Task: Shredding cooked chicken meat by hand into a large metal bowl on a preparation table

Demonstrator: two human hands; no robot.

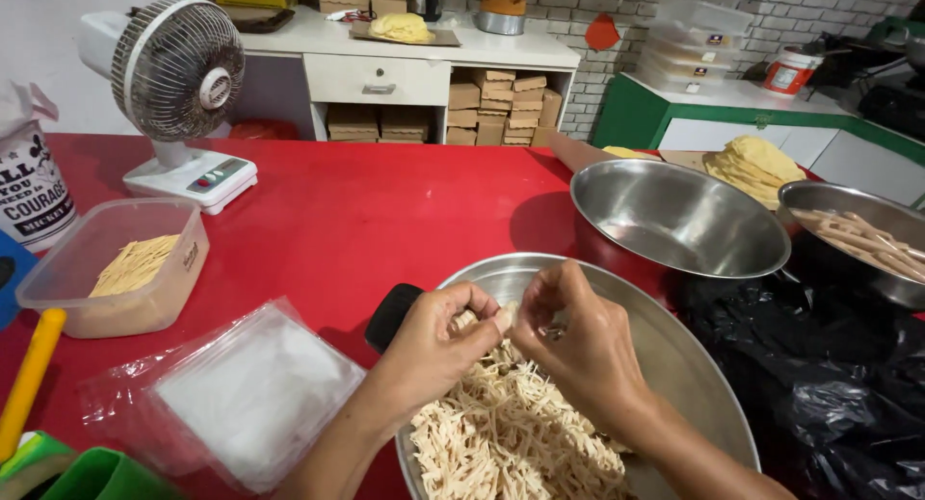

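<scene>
Steel bowl and plastic bags flank the shred-filled tray.

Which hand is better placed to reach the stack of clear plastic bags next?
Left, probably. The left hand is nearer the stack of clear plastic bags; the right hand would have to cross over the big steel tray.

Both hands, left hand and right hand, meet over the tray of strips. Bare red table lies open ahead of them. Left of the left hand, a bag stack and tub crowd the way; a fan stands beyond. Right, two bowls and black plastic block passage.
</scene>
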